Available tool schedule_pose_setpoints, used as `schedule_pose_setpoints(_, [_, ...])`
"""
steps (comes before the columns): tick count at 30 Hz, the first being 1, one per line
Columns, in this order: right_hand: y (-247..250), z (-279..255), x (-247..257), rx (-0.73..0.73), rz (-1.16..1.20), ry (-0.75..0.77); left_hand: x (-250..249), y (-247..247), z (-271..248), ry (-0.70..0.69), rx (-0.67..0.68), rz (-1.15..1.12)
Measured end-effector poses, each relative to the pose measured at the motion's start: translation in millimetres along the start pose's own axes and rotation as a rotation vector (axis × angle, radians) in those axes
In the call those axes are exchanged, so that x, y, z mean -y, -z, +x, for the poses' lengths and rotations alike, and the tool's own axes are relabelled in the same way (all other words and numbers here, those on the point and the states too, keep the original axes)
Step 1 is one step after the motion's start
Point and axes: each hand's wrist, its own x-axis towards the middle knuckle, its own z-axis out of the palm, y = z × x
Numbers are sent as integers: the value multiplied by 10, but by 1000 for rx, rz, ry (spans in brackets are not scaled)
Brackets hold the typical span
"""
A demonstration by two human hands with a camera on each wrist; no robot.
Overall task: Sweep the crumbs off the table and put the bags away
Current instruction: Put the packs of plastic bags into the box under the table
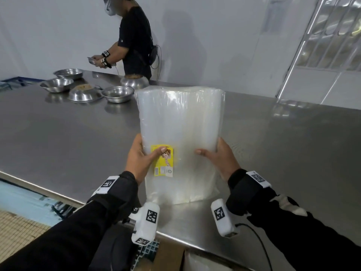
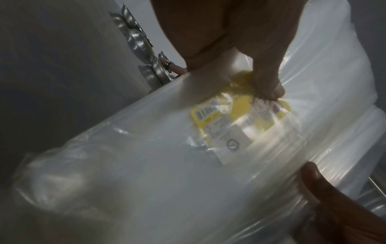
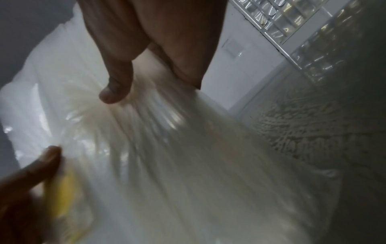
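Note:
A thick pack of clear plastic bags (image 1: 180,133) with a yellow label (image 1: 163,159) stands upright above the steel table (image 1: 58,137), near its front edge. My left hand (image 1: 139,159) grips the pack's left side, thumb pressed on the label. My right hand (image 1: 218,157) grips the right side, thumb on the front. In the left wrist view the pack (image 2: 167,173) fills the frame, with my left hand's thumb (image 2: 269,82) on the yellow label (image 2: 240,115). The right wrist view shows my right hand's thumb (image 3: 117,85) pressing into the pack (image 3: 167,156). No crumbs can be made out.
Several steel bowls (image 1: 117,93) sit at the table's far left, two upturned with brown residue on top. Another person (image 1: 134,40) stands behind them, handling something. A white wall and a window (image 1: 332,36) lie beyond. A cardboard box (image 1: 168,259) is below the table's front edge.

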Motion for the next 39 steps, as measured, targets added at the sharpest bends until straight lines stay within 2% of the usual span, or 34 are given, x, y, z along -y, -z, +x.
schedule_pose_setpoints(9, [27, -560, 134, -61, -62, -33, -170, 90, -336, -2, 97, 45])
schedule_pose_setpoints(18, [127, -1580, 134, 43, -7, -221, -117, 208, -1381, 151, 71, 59])
schedule_pose_setpoints(23, [207, -2305, -144, 130, 38, -344, 64, 291, -2221, 276, 90, 46])
schedule_pose_setpoints(28, [271, -2937, -530, 188, 26, -481, 183, 343, -2977, 374, 101, 113])
schedule_pose_setpoints(31, [297, -3311, -795, 217, 102, -546, 268, 331, -3378, 447, 106, 155])
schedule_pose_setpoints(35, [308, -3714, -1163, 217, 157, -617, 499, 330, -3752, 503, 134, 226])
schedule_pose_setpoints(39, [342, -3905, -1520, 206, 133, -671, 819, 252, -3906, 570, 192, 235])
